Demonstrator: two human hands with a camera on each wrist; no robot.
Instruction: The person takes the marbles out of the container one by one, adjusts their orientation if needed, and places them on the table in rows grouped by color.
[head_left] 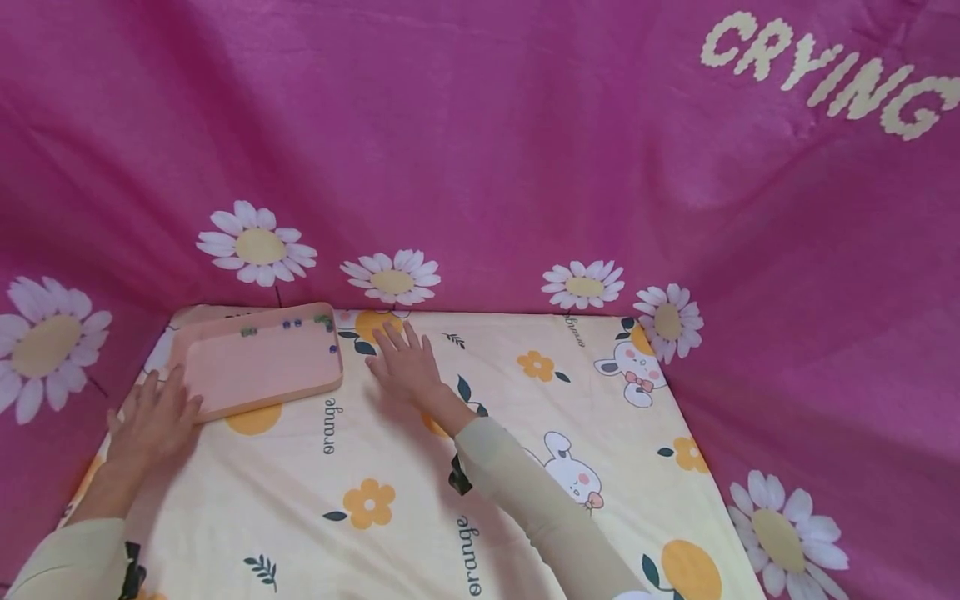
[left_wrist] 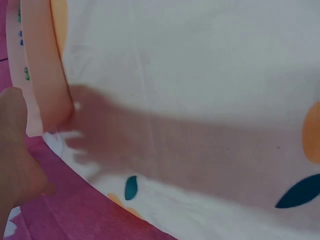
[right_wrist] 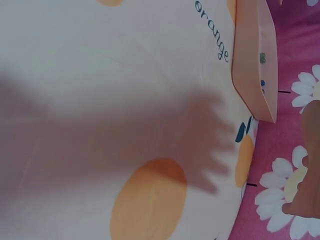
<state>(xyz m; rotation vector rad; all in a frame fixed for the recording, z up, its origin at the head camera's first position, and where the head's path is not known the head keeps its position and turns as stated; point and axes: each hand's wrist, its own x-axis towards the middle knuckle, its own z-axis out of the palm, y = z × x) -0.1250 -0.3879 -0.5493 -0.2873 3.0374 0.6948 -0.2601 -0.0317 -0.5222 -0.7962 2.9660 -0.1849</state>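
A shallow pink tray [head_left: 255,371] lies at the back left of the table, with several small green and blue beads [head_left: 292,323] along its far and right sides. My left hand [head_left: 153,417] is at the tray's near left corner, fingers spread and straight, overlapping the rim in the head view. To the right of the tray, my right hand [head_left: 405,362] hovers over the cloth with its fingers spread, casting a shadow below. Nothing is held in either hand. In the right wrist view the tray [right_wrist: 250,60] shows its side wall, apart from the right hand [right_wrist: 311,165].
A cream cloth [head_left: 465,467] printed with oranges, flowers and rabbits covers the table. Magenta curtains [head_left: 480,167] with daisies rise directly behind it and along both sides. A dark strap piece [head_left: 459,477] shows under the right forearm.
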